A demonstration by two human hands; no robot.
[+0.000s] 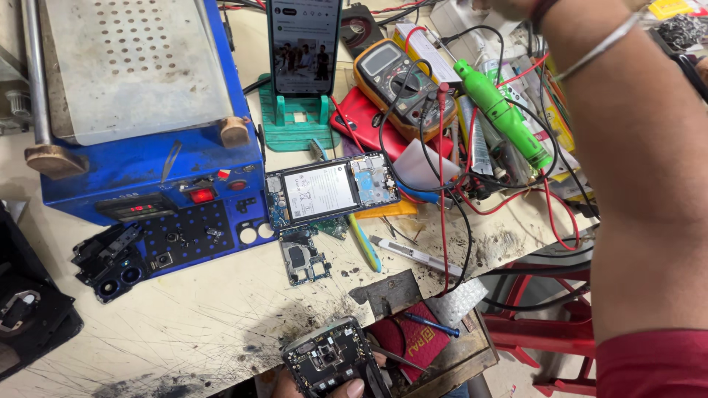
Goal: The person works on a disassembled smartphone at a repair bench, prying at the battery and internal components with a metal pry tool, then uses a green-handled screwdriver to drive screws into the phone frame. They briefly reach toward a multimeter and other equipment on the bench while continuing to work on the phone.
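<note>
Two fingers (354,388) pinched on opened phone (328,361), bench edge.

**Workbench state, head view**

A dark phone circuit assembly (324,362) is gripped at the lower edge by the left hand (346,388), of which only fingertips are seen. The right arm is raised across the right side; its hand (509,6) is cut off by the top edge. An opened phone (332,190) is laid beside the blue heating machine (140,118), with a loose circuit board (304,256) just below it. A multimeter (402,77) and a green rotary tool (501,114) are placed among tangled leads.
</note>
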